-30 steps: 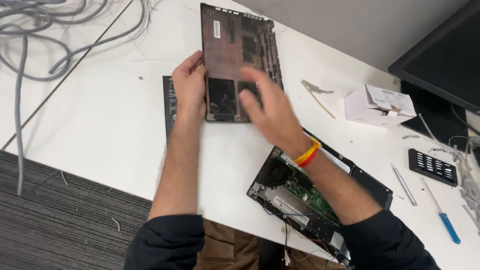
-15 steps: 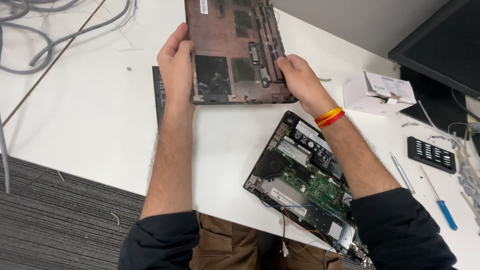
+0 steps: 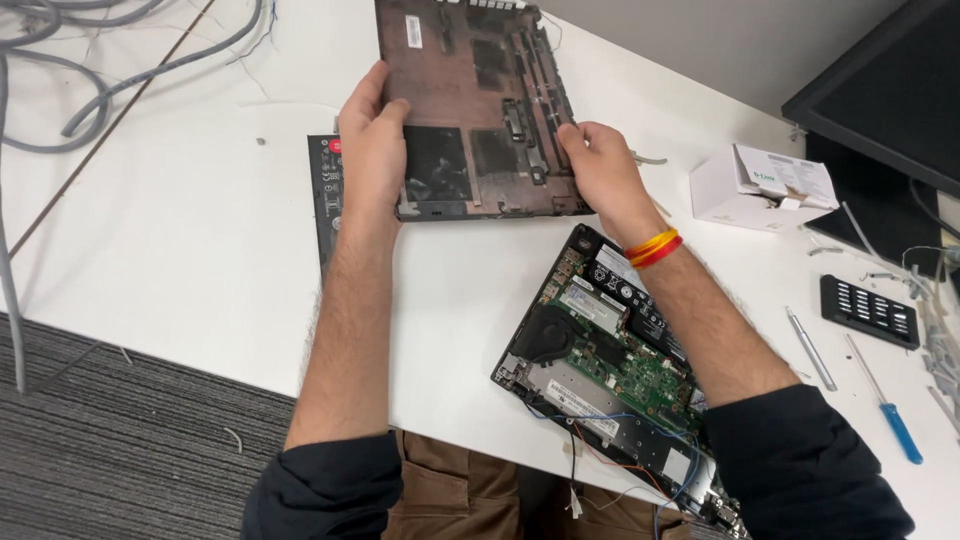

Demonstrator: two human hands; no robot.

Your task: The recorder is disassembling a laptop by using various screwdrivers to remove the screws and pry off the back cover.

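Two hands now clamp the laptop bottom cover (image 3: pixel 470 110) by its side edges — the left hand (image 3: pixel 372 150) wrapped round the left edge, the right hand (image 3: pixel 598 165) pinching the right edge — whereas a second ago the right hand was still sweeping across the panel and only the left had a hold. The cover has also moved up toward the top centre of the frame, lifted clear of the counter (image 3: pixel 200 250) and well apart from the opened laptop base (image 3: pixel 610 370) at lower right. Judging by that, the panel is fully free of the machine and under two-handed control.

The cover is a thin, rigid plastic shell, dull reddish-brown on its inner face, with dark foil-like patches, moulded ribs and vent slots. The base shows a green circuit board, a round black fan, silvery shields and loose red and blue wires trailing off its lower edge. Under the left hand a flat black device (image 3: pixel 324 195) lies on the smooth white counter. At the right sit a small white cardboard box (image 3: pixel 760 185), a blue-handled screwdriver (image 3: pixel 885 400), a slim metal tool (image 3: pixel 808 348) and a slotted black part (image 3: pixel 868 310); grey cables (image 3: pixel 110 60) coil at upper left.
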